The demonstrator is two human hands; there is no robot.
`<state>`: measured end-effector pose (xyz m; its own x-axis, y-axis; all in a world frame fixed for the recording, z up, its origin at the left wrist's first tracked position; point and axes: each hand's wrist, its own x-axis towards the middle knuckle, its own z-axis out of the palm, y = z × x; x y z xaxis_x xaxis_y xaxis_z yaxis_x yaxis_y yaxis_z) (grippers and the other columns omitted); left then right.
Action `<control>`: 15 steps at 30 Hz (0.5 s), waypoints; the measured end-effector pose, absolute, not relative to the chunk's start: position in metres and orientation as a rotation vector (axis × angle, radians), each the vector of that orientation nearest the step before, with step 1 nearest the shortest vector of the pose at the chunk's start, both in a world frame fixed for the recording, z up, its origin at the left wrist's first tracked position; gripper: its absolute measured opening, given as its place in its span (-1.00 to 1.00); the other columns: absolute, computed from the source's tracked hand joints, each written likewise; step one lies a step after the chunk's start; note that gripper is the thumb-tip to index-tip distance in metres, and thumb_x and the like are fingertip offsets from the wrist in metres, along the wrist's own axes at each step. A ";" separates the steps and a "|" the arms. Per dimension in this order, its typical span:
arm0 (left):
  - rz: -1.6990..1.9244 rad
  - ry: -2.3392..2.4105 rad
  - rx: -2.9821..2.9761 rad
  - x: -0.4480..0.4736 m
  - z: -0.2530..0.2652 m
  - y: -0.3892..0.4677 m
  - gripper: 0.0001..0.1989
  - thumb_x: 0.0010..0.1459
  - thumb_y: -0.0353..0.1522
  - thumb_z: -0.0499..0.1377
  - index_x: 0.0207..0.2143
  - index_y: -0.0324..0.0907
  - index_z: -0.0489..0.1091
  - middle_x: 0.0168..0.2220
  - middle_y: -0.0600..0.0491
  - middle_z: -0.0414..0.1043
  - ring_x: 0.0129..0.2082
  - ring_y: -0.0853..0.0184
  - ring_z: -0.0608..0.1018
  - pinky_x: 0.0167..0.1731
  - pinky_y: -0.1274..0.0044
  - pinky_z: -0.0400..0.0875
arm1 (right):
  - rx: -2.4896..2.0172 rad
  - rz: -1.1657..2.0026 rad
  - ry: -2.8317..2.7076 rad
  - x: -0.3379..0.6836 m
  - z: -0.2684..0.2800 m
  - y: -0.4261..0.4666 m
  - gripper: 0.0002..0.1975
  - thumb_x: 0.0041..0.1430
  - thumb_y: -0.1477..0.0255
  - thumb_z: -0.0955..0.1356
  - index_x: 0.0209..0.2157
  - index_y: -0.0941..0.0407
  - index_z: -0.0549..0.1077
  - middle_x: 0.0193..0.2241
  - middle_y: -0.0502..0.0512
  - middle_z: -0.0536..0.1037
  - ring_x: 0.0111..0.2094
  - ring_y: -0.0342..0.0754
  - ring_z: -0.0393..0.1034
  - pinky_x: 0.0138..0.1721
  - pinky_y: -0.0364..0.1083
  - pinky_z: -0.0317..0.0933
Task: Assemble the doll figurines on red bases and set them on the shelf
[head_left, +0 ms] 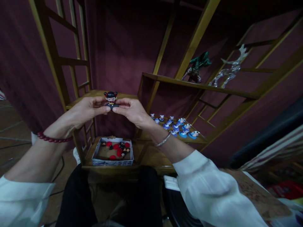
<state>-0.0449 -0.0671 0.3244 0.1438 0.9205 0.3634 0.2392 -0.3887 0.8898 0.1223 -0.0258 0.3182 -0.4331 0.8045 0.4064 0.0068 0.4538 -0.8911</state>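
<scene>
Both my hands hold one small figurine upright by its dark base, in front of a wooden shelf ledge. It has black hair in two buns with red ties. My left hand pinches the base from the left, thumb in front. From the right, my right hand grips it the same way. Below them, a shallow cardboard box stands on the lower shelf, with red and black figurine pieces lying loose in it.
Several small blue and purple figurines stand on a shelf at the right. Higher up are a clear deer ornament and a dark green and brown sculpture. A slatted wooden frame rises at the left. A white object lies below my right forearm.
</scene>
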 end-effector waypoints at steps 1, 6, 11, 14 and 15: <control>1.279 1.132 1.725 -0.047 0.327 -0.063 -0.48 -0.22 -0.23 0.32 -0.14 -0.20 0.42 -0.22 -0.01 0.50 -0.16 0.22 0.48 -0.11 0.37 0.36 | -0.703 1.071 -1.793 0.119 0.320 -0.022 -0.67 -0.17 0.42 0.46 -0.28 0.18 0.45 -0.31 0.07 0.51 -0.23 -0.09 0.40 -0.09 -0.02 0.27; 1.204 1.259 1.609 -0.058 0.338 -0.046 -0.52 -0.29 -0.31 0.34 -0.20 -0.17 0.45 -0.29 0.02 0.50 -0.20 0.23 0.49 -0.17 0.40 0.39 | -0.805 0.960 -1.825 0.104 0.328 -0.005 -0.69 -0.16 0.46 0.44 -0.28 0.22 0.47 -0.37 0.06 0.50 -0.25 -0.08 0.39 -0.12 -0.04 0.26; 1.187 1.353 1.585 -0.066 0.343 -0.034 -0.61 -0.23 -0.34 0.31 -0.25 -0.20 0.47 -0.32 0.01 0.50 -0.30 0.30 0.51 -0.25 0.47 0.41 | -0.889 0.900 -1.823 0.088 0.330 0.012 -0.69 -0.15 0.46 0.43 -0.28 0.25 0.47 -0.44 0.03 0.48 -0.34 -0.13 0.38 -0.20 -0.07 0.27; 1.230 1.493 1.562 -0.070 0.343 -0.026 -0.62 -0.26 -0.34 0.32 -0.28 -0.21 0.48 -0.37 0.01 0.49 -0.32 0.28 0.51 -0.30 0.50 0.42 | -0.922 0.892 -1.808 0.078 0.329 0.025 -0.68 -0.17 0.46 0.44 -0.28 0.26 0.47 -0.47 0.02 0.48 -0.39 -0.16 0.37 -0.24 -0.10 0.26; 1.229 1.511 1.567 -0.073 0.343 -0.023 -0.61 -0.27 -0.33 0.33 -0.28 -0.21 0.48 -0.38 0.02 0.49 -0.33 0.28 0.51 -0.31 0.51 0.41 | -0.934 0.897 -1.802 0.075 0.329 0.029 -0.67 -0.17 0.46 0.44 -0.28 0.27 0.47 -0.47 0.03 0.48 -0.40 -0.17 0.37 -0.25 -0.10 0.26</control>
